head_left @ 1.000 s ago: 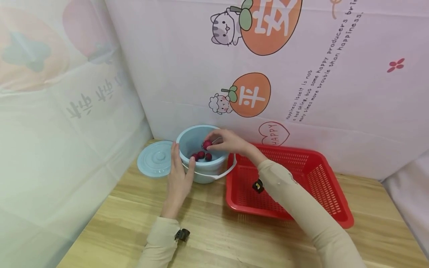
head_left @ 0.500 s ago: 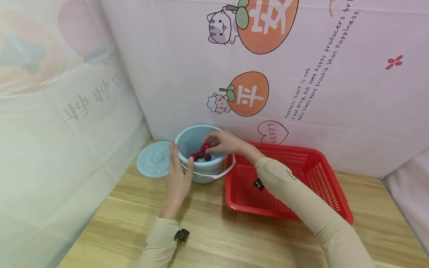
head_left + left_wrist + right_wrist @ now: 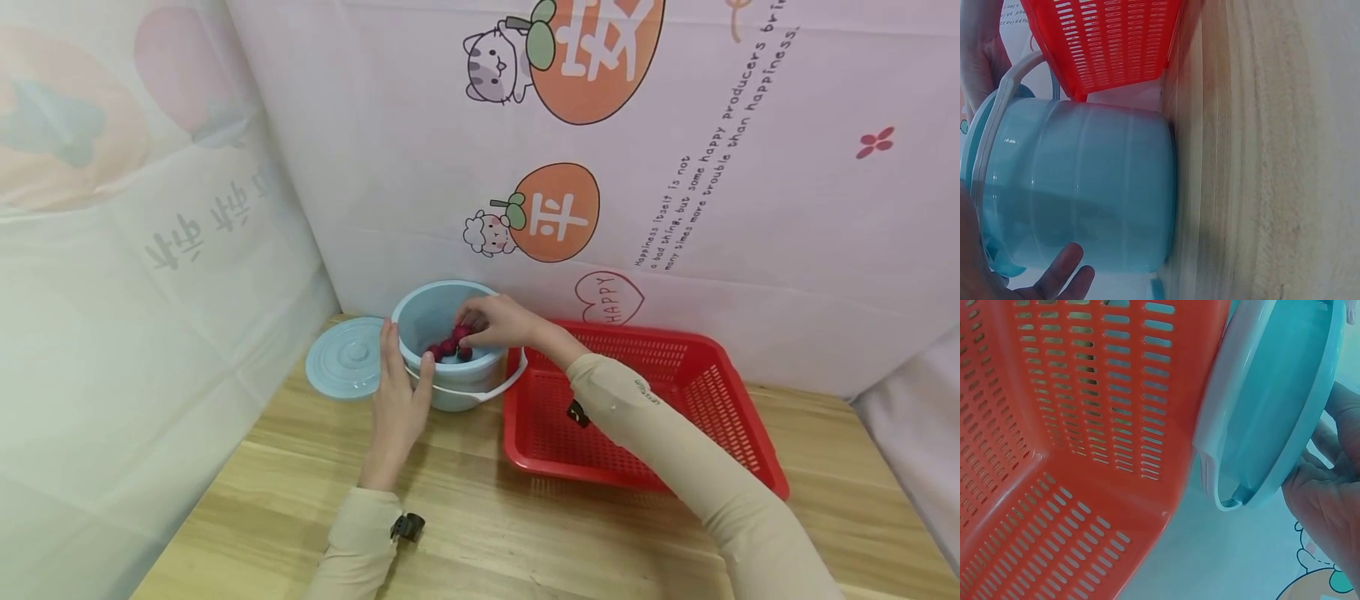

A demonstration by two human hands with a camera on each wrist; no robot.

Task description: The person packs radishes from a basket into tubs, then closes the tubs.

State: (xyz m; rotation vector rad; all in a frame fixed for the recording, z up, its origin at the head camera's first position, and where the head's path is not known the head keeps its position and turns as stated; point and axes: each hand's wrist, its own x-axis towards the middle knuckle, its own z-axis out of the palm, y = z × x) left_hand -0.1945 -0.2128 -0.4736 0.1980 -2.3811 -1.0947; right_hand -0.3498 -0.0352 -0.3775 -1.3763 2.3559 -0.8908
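Observation:
A light-blue bucket with a pale handle stands upright on the table. Inside lie several small, round, dark-red fruits. My right hand reaches over the far-right rim and pinches one dark-red fruit low in the bucket, close to the others. My left hand rests against the bucket's left side, thumb at the near rim, fingers straight along the outside. In the left wrist view two fingertips show beside the bucket wall. The right fingertips are hidden behind the rim in the right wrist view.
A red perforated basket stands right of the bucket, under my right forearm. The round blue lid lies to the left. A printed cloth hangs behind the wooden table.
My right hand has lowered the pinched fruit deeper into the bucket, down to the other fruits. The left hand stays at the bucket's side.

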